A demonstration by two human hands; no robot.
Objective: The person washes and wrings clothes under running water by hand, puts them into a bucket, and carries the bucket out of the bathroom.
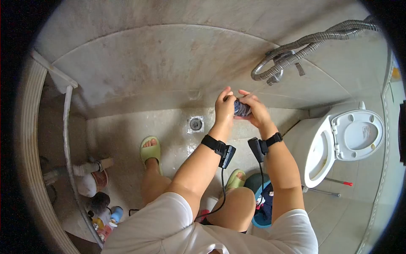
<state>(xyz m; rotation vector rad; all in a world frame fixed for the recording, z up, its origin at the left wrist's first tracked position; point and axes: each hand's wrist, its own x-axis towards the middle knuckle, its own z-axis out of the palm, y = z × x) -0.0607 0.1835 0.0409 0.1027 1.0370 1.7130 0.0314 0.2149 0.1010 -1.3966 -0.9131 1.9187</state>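
A bunched-up dark grey-blue cloth (pixel 242 109) is squeezed between my two hands, above the floor near the wall. My left hand (pixel 224 106) grips its left end, the fingers wrapped round and the thumb side up. At the other end my right hand (pixel 256 111) closes on the same cloth. Part of the cloth is hidden by my fingers and palms. Up and to the right of my hands is a metal tap (pixel 275 78) on the wall, and a faint thin line of water seems to run from it toward the cloth.
A coiled metal shower hose (pixel 304 42) hangs by the tap. To the right stands a white toilet (pixel 320 154), lid raised. A blue-green basin (pixel 261 220) with dark clothes sits beside my leg. A floor drain (pixel 195 124) lies ahead; bottles (pixel 116 213) and a pipe (pixel 86 168) are left.
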